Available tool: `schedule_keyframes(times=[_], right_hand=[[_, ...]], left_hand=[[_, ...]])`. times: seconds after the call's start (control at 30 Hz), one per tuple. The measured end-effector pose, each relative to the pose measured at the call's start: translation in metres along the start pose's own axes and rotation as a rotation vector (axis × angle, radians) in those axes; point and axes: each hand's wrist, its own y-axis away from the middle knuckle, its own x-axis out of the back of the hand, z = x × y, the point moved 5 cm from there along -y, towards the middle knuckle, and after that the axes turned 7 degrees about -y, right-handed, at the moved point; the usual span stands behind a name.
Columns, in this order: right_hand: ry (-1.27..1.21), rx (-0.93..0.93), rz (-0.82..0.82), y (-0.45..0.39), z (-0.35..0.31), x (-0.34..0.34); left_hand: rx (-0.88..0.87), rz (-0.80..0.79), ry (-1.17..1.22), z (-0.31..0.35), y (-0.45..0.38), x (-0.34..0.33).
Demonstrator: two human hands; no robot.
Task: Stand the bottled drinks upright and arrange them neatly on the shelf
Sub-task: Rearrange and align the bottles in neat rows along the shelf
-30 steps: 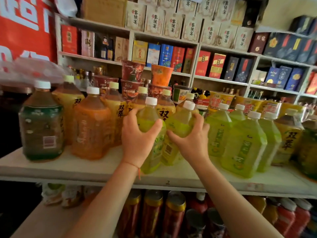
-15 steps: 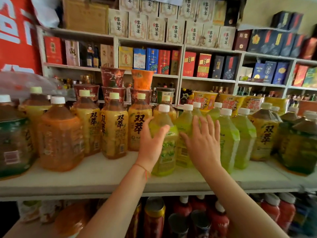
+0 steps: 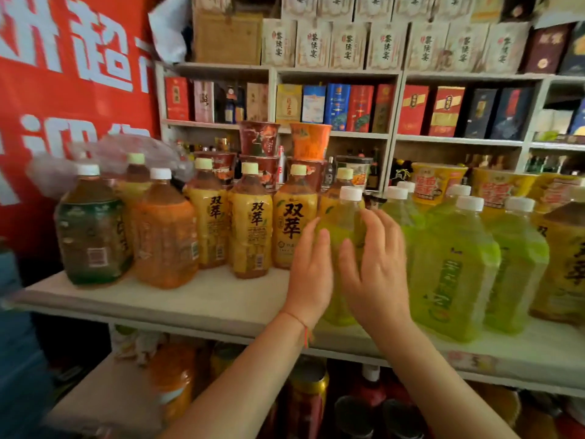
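A light green tea bottle [image 3: 343, 221] with a white cap stands upright on the white shelf [image 3: 190, 299], in the middle of the row. My left hand [image 3: 311, 274] lies with straight fingers against its left side. My right hand [image 3: 376, 270] hovers in front of its right side with fingers spread; I cannot tell if it touches. To the left stand three yellow-label bottles [image 3: 251, 226], an orange bottle [image 3: 164, 236] and a dark green bottle [image 3: 91, 232], all upright. More green bottles [image 3: 452, 270] stand upright on the right.
Stacked cup noodles [image 3: 259, 137] and yellow noodle bowls [image 3: 438, 182] sit behind the bottles. Boxed goods fill the back wall shelves [image 3: 335, 106]. Cans and red-capped bottles [image 3: 307, 397] stand on the lower shelf. A red banner [image 3: 63, 74] hangs at the left.
Both hands gripped two tilted green bottles a second ago. The bottles now stand upright, and both hands have loosened to straight fingers around the front one. The view shifted right.
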Motion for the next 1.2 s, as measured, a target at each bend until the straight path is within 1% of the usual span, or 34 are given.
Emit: schedule_keyframes(times=[0.07, 0.13, 0.2, 0.27, 0.3, 0.37, 0.47, 0.5, 0.53, 0.57, 0.63, 0.67, 0.7, 0.83, 0.93, 1.0, 1.1, 1.2], right_hand=[[0.002, 0.101, 0.104, 0.003, -0.016, -0.006], [-0.043, 0.180, 0.118, 0.007, -0.039, -0.019], [-0.102, 0.218, 0.046, 0.009, -0.061, -0.040], [-0.165, 0.205, -0.093, 0.011, -0.078, -0.067], [-0.190, 0.159, -0.165, 0.011, -0.088, -0.086], [-0.227, 0.000, -0.303, 0.012, -0.101, -0.122], [-0.301, -0.228, -0.440, 0.008, -0.123, -0.179], [-0.335, -0.294, -0.479, 0.006, -0.130, -0.196], [-0.368, -0.352, -0.499, 0.004, -0.138, -0.213], [-0.391, -0.401, -0.491, 0.002, -0.144, -0.227], [-0.390, -0.476, -0.425, -0.003, -0.147, -0.242], [-0.371, -0.510, -0.390, -0.005, -0.147, -0.248], [-0.351, -0.546, -0.370, -0.007, -0.145, -0.254], [-0.324, -0.663, -0.366, -0.013, -0.139, -0.264], [-0.366, -0.689, -0.358, -0.012, -0.143, -0.263], [-0.375, -0.700, -0.315, -0.009, -0.146, -0.256], [-0.306, -0.678, -0.225, -0.004, -0.141, -0.233], [-0.213, -0.606, -0.157, -0.001, -0.132, -0.199]], left_hand=[[-0.075, 0.079, -0.181, 0.001, 0.000, 0.033], [-0.209, 0.212, -0.372, 0.005, 0.000, 0.074], [-0.350, 0.360, -0.492, 0.015, 0.000, 0.114], [-0.475, 0.487, -0.579, 0.021, -0.002, 0.148], [-0.527, 0.537, -0.619, 0.021, -0.004, 0.169], [-0.563, 0.632, -0.673, 0.018, -0.007, 0.208], [-0.546, 0.798, -0.728, 0.005, -0.018, 0.279], [-0.521, 0.830, -0.728, -0.002, -0.023, 0.302], [-0.461, 0.827, -0.693, -0.010, -0.030, 0.325], [-0.359, 0.786, -0.613, -0.020, -0.037, 0.343], [-0.109, 0.622, -0.397, -0.037, -0.052, 0.361], [-0.027, 0.539, -0.331, -0.045, -0.057, 0.367], [0.008, 0.471, -0.306, -0.050, -0.063, 0.373], [-0.006, 0.279, -0.264, -0.056, -0.079, 0.391], [-0.017, 0.240, -0.239, -0.053, -0.081, 0.392], [-0.031, 0.215, -0.204, -0.051, -0.077, 0.383], [-0.054, 0.187, -0.180, -0.045, -0.065, 0.357], [-0.041, 0.143, -0.131, -0.039, -0.054, 0.327]])
